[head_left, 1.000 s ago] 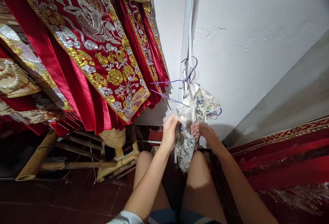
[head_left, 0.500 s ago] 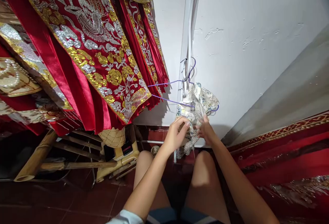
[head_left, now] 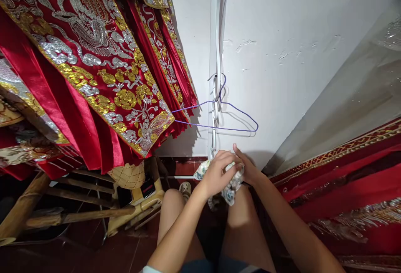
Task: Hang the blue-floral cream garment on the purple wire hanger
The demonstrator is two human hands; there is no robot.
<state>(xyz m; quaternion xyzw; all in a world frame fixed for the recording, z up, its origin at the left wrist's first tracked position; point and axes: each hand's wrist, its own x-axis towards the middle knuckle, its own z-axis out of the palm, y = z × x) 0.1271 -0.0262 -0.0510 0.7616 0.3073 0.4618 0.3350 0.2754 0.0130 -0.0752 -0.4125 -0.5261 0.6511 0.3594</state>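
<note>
A small white floral garment [head_left: 231, 190] is bunched up between my two hands above my knees, its folds hanging below and a piece sticking out to the left. My left hand [head_left: 218, 174] is closed on it, thumb and fingers curled over the cloth. My right hand [head_left: 249, 168] presses against the cloth from the other side, thumb pointing up; its other fingers are mostly hidden behind the garment and my left hand. Beyond the hands, a thin purple hanger [head_left: 239, 110] hangs bare from a white strap [head_left: 217, 26] against the wall.
Red costume cloth [head_left: 125, 97] with gold and silver sequins hangs at the left, overlapping the hanger's left end. Below it are a bamboo chair [head_left: 90, 216] and a phone [head_left: 148, 187]. More red fringed fabric [head_left: 351, 189] lies at the right. A pale clog [head_left: 185, 188] shows by my knee.
The floral garment has come off the purple hanger and down into my hands, crumpled. My hands have drawn together around it. The view has shifted slightly to the right.
</note>
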